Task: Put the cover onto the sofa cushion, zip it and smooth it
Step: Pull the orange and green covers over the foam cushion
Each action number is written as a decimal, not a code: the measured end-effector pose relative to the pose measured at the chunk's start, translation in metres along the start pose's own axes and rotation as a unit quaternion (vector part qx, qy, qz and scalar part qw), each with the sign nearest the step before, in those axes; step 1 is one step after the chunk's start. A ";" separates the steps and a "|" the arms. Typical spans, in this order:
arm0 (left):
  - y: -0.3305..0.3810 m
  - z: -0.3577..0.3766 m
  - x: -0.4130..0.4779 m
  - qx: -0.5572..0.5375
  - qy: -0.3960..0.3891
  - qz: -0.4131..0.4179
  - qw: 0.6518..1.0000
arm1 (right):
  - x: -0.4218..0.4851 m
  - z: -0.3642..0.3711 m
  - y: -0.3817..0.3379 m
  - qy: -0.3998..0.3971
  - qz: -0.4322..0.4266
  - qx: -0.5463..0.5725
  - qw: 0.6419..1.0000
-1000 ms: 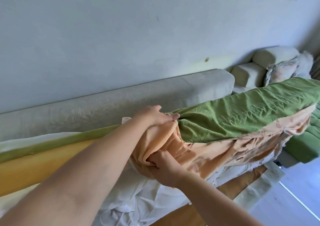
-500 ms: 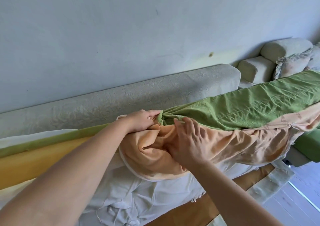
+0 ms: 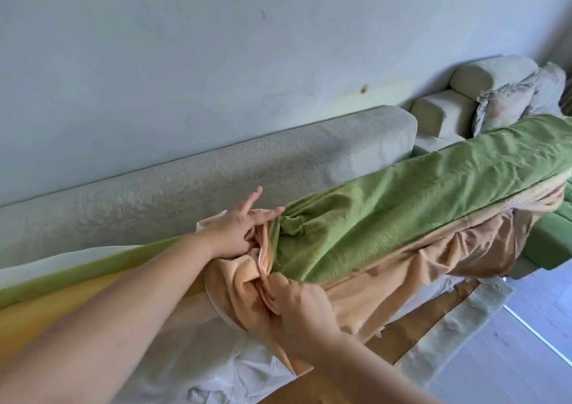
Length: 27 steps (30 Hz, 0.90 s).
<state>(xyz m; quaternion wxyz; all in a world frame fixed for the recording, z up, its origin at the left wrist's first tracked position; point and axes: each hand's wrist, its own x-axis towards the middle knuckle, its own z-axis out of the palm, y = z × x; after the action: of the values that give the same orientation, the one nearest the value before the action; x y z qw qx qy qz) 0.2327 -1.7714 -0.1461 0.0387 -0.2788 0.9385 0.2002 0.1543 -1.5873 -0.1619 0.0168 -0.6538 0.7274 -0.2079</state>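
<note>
The long sofa cushion (image 3: 93, 286) lies across the sofa, its left part bare with a green strip above yellow foam. The cover (image 3: 402, 211), green on top and orange underneath, sheathes the right part and is bunched at its open edge near the middle. My left hand (image 3: 235, 233) rests on that bunched edge at the cushion's top, index and middle fingers stretched out. My right hand (image 3: 300, 310) grips the orange fabric at the lower front of the bunch, its fingers curled into the folds. No zip is visible.
The grey sofa backrest (image 3: 216, 180) runs along the wall behind the cushion. Crumpled white cloth (image 3: 201, 357) lies below the cushion. Grey arm blocks and patterned pillows (image 3: 501, 106) sit at the far right, above a green seat cushion (image 3: 551, 242). Pale floor (image 3: 526, 341) shows at lower right.
My left hand has loosened from a pinch on the cover's top edge, fingers now stretched. My right hand moved from the top of the bunch down to the lower front and grabbed the orange fabric.
</note>
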 end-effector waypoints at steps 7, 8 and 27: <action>0.001 0.001 0.000 0.074 0.079 0.139 0.984 | -0.014 0.040 0.020 0.026 0.011 0.104 0.994; 0.002 -0.002 0.003 0.093 0.072 0.153 0.981 | -0.015 0.040 0.024 0.026 0.007 0.109 0.994; -0.008 -0.023 -0.053 0.236 0.038 0.013 0.971 | 0.024 0.038 0.061 0.016 0.099 0.098 0.990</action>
<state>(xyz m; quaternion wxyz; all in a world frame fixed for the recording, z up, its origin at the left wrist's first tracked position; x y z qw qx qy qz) 0.2823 -1.7602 -0.1182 0.0647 -0.2566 0.9636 -0.0374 0.1041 -1.6175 -0.2107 0.0893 -0.5701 0.7649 -0.2861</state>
